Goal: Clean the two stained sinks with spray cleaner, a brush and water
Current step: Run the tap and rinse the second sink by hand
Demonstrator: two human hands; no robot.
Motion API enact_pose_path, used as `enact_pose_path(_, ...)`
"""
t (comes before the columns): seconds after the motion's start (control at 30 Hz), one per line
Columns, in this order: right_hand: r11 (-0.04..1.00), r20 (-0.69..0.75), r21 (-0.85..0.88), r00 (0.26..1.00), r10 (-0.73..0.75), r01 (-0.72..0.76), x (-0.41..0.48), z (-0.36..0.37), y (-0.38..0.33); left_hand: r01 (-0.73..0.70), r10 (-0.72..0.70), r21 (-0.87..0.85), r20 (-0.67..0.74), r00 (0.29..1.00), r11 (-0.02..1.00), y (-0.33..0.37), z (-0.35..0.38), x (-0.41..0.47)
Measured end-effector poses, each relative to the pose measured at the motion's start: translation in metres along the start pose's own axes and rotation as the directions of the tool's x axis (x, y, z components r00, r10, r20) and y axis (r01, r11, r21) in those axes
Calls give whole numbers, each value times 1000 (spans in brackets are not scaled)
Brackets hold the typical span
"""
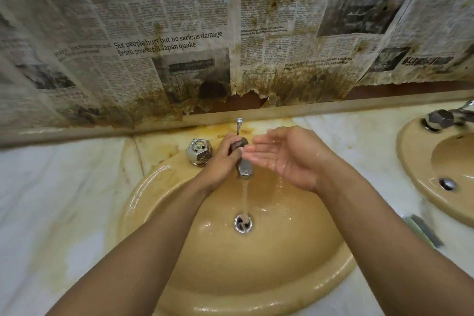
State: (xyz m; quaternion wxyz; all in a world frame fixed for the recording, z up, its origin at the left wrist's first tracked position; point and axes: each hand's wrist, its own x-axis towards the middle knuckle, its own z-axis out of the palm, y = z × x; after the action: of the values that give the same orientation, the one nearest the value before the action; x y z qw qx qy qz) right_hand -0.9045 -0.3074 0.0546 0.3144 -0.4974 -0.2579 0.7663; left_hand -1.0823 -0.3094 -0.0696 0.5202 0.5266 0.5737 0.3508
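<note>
near sink (143, 202): a tan basin set into the desk (51, 187), directly below the camera; it is wet and glossy, with brown staining on the rim behind the tap
far sink (415, 169): seen at the right edge, partly cut off, with its own fittings (438, 118)
tap (245, 167): a chrome spout over the near sink, from which a thin stream is run down to the drain (243, 223)
left hand (218, 161): its fingers (227, 143) are clenched round the rear body of the tap; whether it is being turned cannot be told
right hand (287, 159): nothing is held; its fingers (256, 155) are released, palm up and cupped just beside the spout, and wetted
handling: both basins are fixed and hard, so they are to be scrubbed, not lifted; the glaze is judged slippery under water, and the wet metal likewise, so the faceted parts are judged the best hold
knob (198, 151): a faceted chrome knob is seen just left of the gripping hand, untouched
rod (239, 124): a thin upright rod is seen behind the tap
blurred object (423, 231): a green-grey thing lies on the desk between the sinks; possibly the brush, too blurred to tell; no spray cleaner is seen
newspaper (179, 33): stained, torn sheets hang on the wall close above the back ledge and are judged liable to be splashed
</note>
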Motion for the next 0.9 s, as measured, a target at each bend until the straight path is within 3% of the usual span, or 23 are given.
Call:
enact_pose_path(0.1,965,-67,-250,993,-100,81,-6,14,-10,20,-20,-60,0,1000,998,4,8,-7)
enact_pose_path(0.2,946,-175,-306,971,-164,105,-4,3,0,64,-61,-80,42,997,995,3,10,-18)
enact_pose_path(0.33,985,-298,-150,946,-127,85,5,-21,32,112,-108,-64,55,993,992,-2,3,-9)
enact_pose_path(0.47,997,-349,53,935,68,-53,20,-31,76,129,-127,-19,83,988,991,-2,3,-4)
enact_pose_path(0.57,941,-226,278,939,259,-193,32,-26,102,119,-114,-25,142,983,993,-11,-3,-9)
enact_pose_path(0.67,848,-107,477,943,315,-229,40,-17,111,154,-140,-82,150,979,985,-13,-6,-9)
enact_pose_path(0.9,834,-71,515,959,274,-200,36,-23,101,138,-140,52,42,989,989,-1,5,-4)
